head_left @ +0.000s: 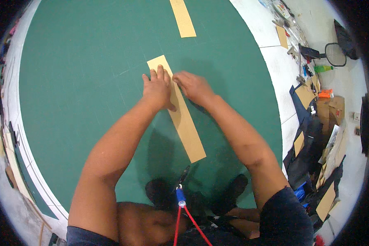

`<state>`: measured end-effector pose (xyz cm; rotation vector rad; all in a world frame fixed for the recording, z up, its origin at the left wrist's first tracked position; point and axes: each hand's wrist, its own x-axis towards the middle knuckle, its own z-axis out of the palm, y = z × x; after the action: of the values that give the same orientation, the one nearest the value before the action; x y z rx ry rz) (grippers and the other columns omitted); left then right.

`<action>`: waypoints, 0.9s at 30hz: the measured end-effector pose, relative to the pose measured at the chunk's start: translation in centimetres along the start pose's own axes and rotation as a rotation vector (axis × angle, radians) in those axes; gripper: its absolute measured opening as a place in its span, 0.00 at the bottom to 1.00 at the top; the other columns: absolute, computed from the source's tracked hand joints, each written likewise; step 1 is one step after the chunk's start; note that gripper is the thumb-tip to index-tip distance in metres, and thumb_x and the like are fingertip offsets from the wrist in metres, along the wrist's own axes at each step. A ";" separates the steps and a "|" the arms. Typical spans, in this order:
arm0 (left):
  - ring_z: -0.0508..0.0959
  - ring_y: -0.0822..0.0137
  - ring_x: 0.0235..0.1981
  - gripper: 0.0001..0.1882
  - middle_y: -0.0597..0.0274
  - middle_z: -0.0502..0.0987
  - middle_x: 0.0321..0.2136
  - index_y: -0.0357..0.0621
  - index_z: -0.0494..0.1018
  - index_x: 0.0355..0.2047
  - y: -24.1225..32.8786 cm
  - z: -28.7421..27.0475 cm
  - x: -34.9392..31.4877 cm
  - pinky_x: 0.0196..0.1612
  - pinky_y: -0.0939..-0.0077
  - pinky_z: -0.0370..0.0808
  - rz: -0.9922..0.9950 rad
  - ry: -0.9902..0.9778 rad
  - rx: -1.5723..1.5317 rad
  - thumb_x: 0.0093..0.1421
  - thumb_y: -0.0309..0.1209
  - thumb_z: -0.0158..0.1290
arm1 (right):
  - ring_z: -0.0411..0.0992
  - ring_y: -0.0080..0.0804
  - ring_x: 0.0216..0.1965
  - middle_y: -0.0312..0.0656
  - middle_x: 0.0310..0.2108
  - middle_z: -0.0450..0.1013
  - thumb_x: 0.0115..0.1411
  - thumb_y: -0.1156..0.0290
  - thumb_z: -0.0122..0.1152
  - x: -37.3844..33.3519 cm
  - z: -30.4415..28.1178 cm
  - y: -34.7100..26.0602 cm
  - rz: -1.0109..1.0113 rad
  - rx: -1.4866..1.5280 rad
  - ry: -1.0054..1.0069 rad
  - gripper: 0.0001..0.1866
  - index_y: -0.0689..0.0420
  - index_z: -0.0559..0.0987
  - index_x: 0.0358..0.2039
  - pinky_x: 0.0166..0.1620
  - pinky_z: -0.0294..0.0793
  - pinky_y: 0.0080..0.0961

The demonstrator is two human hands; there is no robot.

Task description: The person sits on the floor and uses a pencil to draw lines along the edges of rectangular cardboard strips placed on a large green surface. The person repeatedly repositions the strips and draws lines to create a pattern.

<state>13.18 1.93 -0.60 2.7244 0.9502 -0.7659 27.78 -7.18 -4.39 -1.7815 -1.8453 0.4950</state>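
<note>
A long tan strip (186, 127), like card or thin board, lies slanting across the green mat (78, 82). Pressed flat on its upper part is my left hand (157, 88), fingers spread and thumb reaching over the strip. My right hand (192, 85) is curled closed at the strip's right edge, just beside my left fingers. It is slightly blurred, and whatever its fingers may hold is hidden. A second tan strip (183, 18) lies farther off at the top of the mat, apart from the first.
A red cord with a blue clip (181, 197) hangs in front of me, near the close end of the strip. White floor (270, 53) borders the mat. Along the right wall lie tools, a green bottle (324, 69), an orange object (326, 94), cardboard (332, 110) and dark cloth.
</note>
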 end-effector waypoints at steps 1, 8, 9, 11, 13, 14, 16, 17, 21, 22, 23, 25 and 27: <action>0.53 0.40 0.73 0.77 0.41 0.46 0.74 0.32 0.47 0.73 0.2 -0.2 -0.1 0.69 0.34 0.56 0.005 -0.002 -0.003 0.33 0.62 0.75 | 0.76 0.52 0.44 0.44 0.44 0.77 0.68 0.68 0.54 0.6 0.0 0.2 0.002 -0.002 0.025 0.10 0.54 0.77 0.46 0.43 0.78 0.44; 0.53 0.40 0.73 0.77 0.41 0.46 0.75 0.32 0.47 0.73 -0.4 -0.1 -0.5 0.69 0.33 0.56 -0.019 -0.009 0.019 0.32 0.62 0.76 | 0.76 0.49 0.42 0.44 0.42 0.76 0.61 0.74 0.58 -10.6 0.1 -2.6 -0.044 -0.022 -0.134 0.11 0.53 0.77 0.45 0.41 0.78 0.42; 0.53 0.40 0.73 0.77 0.42 0.46 0.74 0.32 0.47 0.73 -0.4 -0.2 -0.6 0.69 0.33 0.56 -0.020 -0.008 0.021 0.32 0.62 0.76 | 0.76 0.48 0.41 0.43 0.42 0.75 0.60 0.75 0.58 -13.1 0.0 -2.8 -0.081 0.015 -0.129 0.11 0.53 0.77 0.44 0.42 0.78 0.42; 0.54 0.41 0.73 0.77 0.42 0.46 0.74 0.32 0.47 0.73 -0.2 -0.4 -0.7 0.69 0.32 0.55 -0.008 -0.008 0.026 0.33 0.62 0.75 | 0.76 0.48 0.41 0.43 0.41 0.76 0.59 0.75 0.59 -17.0 -0.3 -3.7 -0.066 0.032 -0.115 0.11 0.53 0.77 0.44 0.43 0.77 0.43; 0.54 0.41 0.73 0.77 0.42 0.47 0.74 0.32 0.47 0.73 -0.4 0.0 -0.2 0.69 0.32 0.55 -0.014 -0.007 0.024 0.32 0.63 0.75 | 0.76 0.48 0.42 0.42 0.41 0.76 0.59 0.74 0.59 -18.1 -0.7 -4.4 -0.047 0.019 -0.107 0.13 0.53 0.78 0.45 0.44 0.77 0.44; 0.54 0.42 0.73 0.77 0.42 0.47 0.74 0.32 0.47 0.73 -0.6 0.3 -0.2 0.69 0.32 0.55 -0.019 -0.007 0.023 0.32 0.63 0.75 | 0.76 0.48 0.42 0.43 0.40 0.76 0.58 0.72 0.59 -18.3 -0.8 -4.5 -0.037 0.002 -0.109 0.15 0.53 0.78 0.47 0.44 0.77 0.44; 0.53 0.42 0.74 0.78 0.43 0.47 0.74 0.33 0.47 0.73 -0.2 0.0 -0.1 0.69 0.32 0.55 -0.016 -0.020 0.034 0.31 0.64 0.75 | 0.76 0.47 0.45 0.42 0.42 0.77 0.58 0.71 0.59 -19.0 -0.9 -4.6 0.032 -0.016 -0.097 0.16 0.52 0.79 0.48 0.49 0.76 0.45; 0.53 0.42 0.74 0.78 0.43 0.47 0.74 0.33 0.47 0.73 -0.1 -0.1 -0.1 0.69 0.31 0.55 -0.016 -0.027 0.038 0.31 0.64 0.75 | 0.76 0.46 0.48 0.41 0.45 0.77 0.58 0.72 0.60 -19.3 -0.4 -4.9 0.090 -0.014 -0.086 0.16 0.51 0.79 0.48 0.53 0.74 0.45; 0.51 0.43 0.74 0.79 0.44 0.45 0.75 0.35 0.45 0.74 -0.5 0.0 0.2 0.70 0.30 0.52 -0.020 -0.021 -0.003 0.31 0.64 0.74 | 0.71 0.40 0.58 0.36 0.52 0.76 0.56 0.72 0.62 -20.9 3.0 -6.7 0.065 -0.291 0.000 0.19 0.47 0.80 0.50 0.66 0.62 0.52; 0.51 0.43 0.75 0.79 0.44 0.45 0.75 0.35 0.45 0.74 -0.6 0.2 0.0 0.70 0.29 0.52 -0.024 -0.021 -0.006 0.31 0.64 0.74 | 0.70 0.40 0.60 0.36 0.54 0.76 0.56 0.71 0.62 -21.6 3.7 -7.1 0.074 -0.314 0.012 0.20 0.46 0.80 0.51 0.68 0.58 0.56; 0.50 0.43 0.75 0.79 0.43 0.44 0.75 0.35 0.44 0.74 -0.5 0.3 -0.1 0.70 0.29 0.51 -0.029 -0.021 -0.010 0.31 0.64 0.74 | 0.68 0.40 0.62 0.36 0.55 0.76 0.56 0.70 0.62 -22.3 4.2 -7.4 0.082 -0.338 0.025 0.21 0.45 0.80 0.52 0.69 0.55 0.59; 0.49 0.43 0.75 0.77 0.42 0.43 0.75 0.36 0.44 0.74 -0.4 0.2 -0.4 0.70 0.28 0.49 -0.027 -0.001 0.001 0.33 0.63 0.74 | 0.67 0.41 0.64 0.35 0.58 0.75 0.56 0.69 0.61 -22.5 4.8 -7.8 0.100 -0.366 0.042 0.22 0.44 0.80 0.53 0.70 0.51 0.64; 0.49 0.43 0.75 0.73 0.42 0.44 0.75 0.36 0.45 0.74 -0.4 0.5 -1.1 0.71 0.31 0.49 -0.025 0.042 0.019 0.39 0.60 0.73 | 0.67 0.41 0.65 0.33 0.59 0.74 0.56 0.69 0.61 -22.5 5.1 -8.0 0.122 -0.383 0.052 0.22 0.44 0.79 0.53 0.70 0.51 0.66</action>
<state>11.99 1.47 -0.46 2.7605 0.9928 -0.7287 18.24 -29.55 -6.37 -2.1418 -1.8980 0.1394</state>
